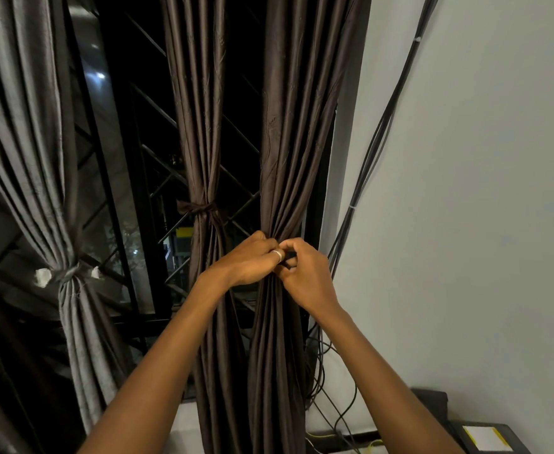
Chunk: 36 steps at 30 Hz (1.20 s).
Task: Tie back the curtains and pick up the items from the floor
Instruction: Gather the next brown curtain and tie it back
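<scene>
— Gripping what, up close?
— Pinching the gathered dark brown pleated curtain [280, 178] at the window's right edge, with left hand [247, 262] and right hand [305, 276], curled tight together on the bunch.
— Crowding in around it?
— Trailing just right, black cables [373, 152] down the white wall [482, 158]. Hanging tied farther left, second brown curtain [200, 126] and grey curtain [39, 152], making three.

No legible text, brand, number or sign appears; the white-and-yellow label [486, 438] on the black device [520, 444] at lower right shows no readable characters.
</scene>
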Available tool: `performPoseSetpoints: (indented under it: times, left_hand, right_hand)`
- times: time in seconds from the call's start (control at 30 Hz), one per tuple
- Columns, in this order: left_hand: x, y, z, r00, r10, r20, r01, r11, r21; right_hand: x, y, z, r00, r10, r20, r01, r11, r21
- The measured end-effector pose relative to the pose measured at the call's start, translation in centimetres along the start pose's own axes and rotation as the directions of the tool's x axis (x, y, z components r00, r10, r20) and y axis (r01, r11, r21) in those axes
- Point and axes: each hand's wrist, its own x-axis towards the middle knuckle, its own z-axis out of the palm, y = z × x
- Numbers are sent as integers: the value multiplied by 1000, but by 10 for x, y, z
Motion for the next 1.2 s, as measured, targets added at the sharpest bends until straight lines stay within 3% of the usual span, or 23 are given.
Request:
performPoseSetpoints:
  times: [0.13,0.23,0.3,0.5,0.67,0.77,1.2]
  left_hand:
    - [-2,-19,12,996,34,-88,-50,981,-189]
    - [-5,-30,29,972,7,-233,-112,892,-439]
    - [-5,-34,38,947,-36,-318,-139,848,-512]
    - [-9,-33,51,853,-68,-518,-232,839,-492]
    - [-9,-41,60,840,-233,-490,-162,754,-637]
    - [-9,-43,65,832,-267,-486,-136,752,-645]
    - [3,-55,59,777,-203,-596,-87,903,-420]
  right_hand:
    - [3,7,-4,994,-102,-48,96,989,-113]
    - [3,11,-1,991,-100,-87,83,980,-182]
    - [0,15,2,987,-102,-126,74,975,-208]
    - [-6,17,1,977,-127,-170,85,968,-236]
    - [-4,15,-11,988,-53,-148,25,982,-187]
    - [-1,17,-18,991,-34,-126,14,987,-160]
    - [8,36,-41,995,18,-97,-34,984,-174]
